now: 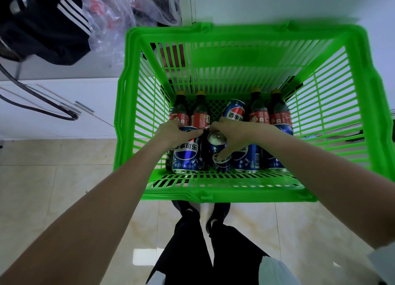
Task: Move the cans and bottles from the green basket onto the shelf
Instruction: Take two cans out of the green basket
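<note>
Left hand (174, 133) covering can (186, 156) top, fingertips hidden.

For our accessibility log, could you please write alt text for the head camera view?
Seen from above, a person's left hand and right hand each grip a blue cola can inside a green slatted plastic basket on a tiled floor. More blue cans and four dark red-labelled bottles with yellow caps lie around them.

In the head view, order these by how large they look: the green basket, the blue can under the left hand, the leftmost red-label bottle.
1. green basket
2. blue can
3. leftmost red-label bottle

The can is nearer the camera, so its lead over the bottle is unsure.
</note>
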